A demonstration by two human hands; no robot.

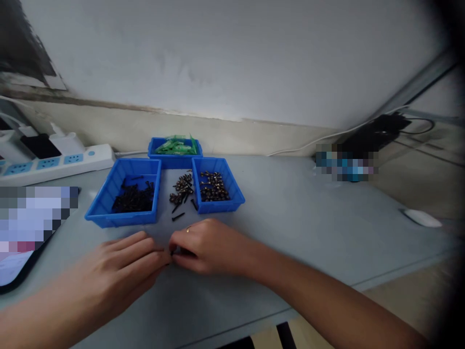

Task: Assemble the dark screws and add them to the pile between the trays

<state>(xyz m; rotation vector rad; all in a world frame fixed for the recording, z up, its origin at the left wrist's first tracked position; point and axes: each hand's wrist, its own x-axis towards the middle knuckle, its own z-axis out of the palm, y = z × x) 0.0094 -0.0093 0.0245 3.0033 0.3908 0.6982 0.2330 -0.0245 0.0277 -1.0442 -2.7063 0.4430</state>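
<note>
My left hand (132,261) and my right hand (209,245) meet over the grey table, fingertips almost touching. The right thumb and index finger pinch a small black piece that looks like a screw (172,253); most of it is hidden. My left fingers are pressed together beside it, and what they hold, if anything, is covered. Just beyond the hands lies a loose black screw (178,216), near a small pile of bronze-coloured screw-like parts (181,190). Black screws fill the bottom of the left blue bin (101,220); shiny bronze-coloured pieces lie in the right blue bin (236,194).
A third blue bin (176,161) with green plastic packets stands at the back by the wall. On the left are a white power strip (90,162) and a blurred-out phone-like screen (32,232). Black equipment (378,133) and a white object (423,218) lie right.
</note>
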